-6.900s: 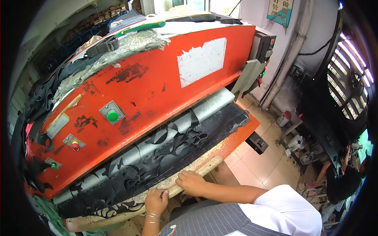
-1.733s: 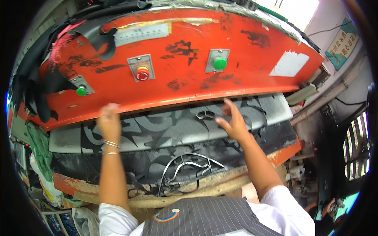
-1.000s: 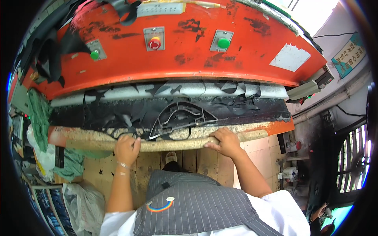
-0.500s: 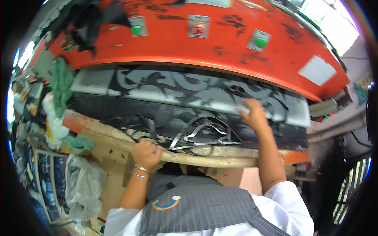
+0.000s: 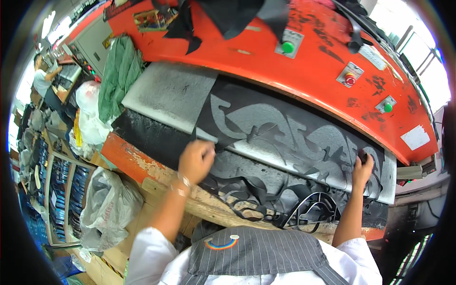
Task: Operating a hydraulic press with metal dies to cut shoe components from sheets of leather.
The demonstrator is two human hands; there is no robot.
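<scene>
A black sheet (image 5: 228, 102) with curved cut-outs lies across a pale grey board (image 5: 166, 90) under the orange machine's front edge. My left hand (image 5: 196, 161) is closed, its fingers curled, just in front of the sheet's near left corner. Whether anything is in it is hidden. Towards the sheet's right end, my right hand (image 5: 362, 173) pinches a bit of black sheet material between thumb and fingers. Curved metal cutting die (image 5: 304, 202) stands on the front ledge between my arms, beside tangled black offcuts (image 5: 251, 187).
The orange machine front (image 5: 213, 57) carries green and red buttons and hanging black scraps. On the left are a green cloth (image 5: 118, 76), white plastic bags (image 5: 107, 204) and a rack of blue pieces (image 5: 59, 199). A person (image 5: 45, 78) works far left.
The view has turned left. My left hand has lifted off the wooden front edge and moved in over the board. My right hand has shifted to the sheet's right end and closed.
</scene>
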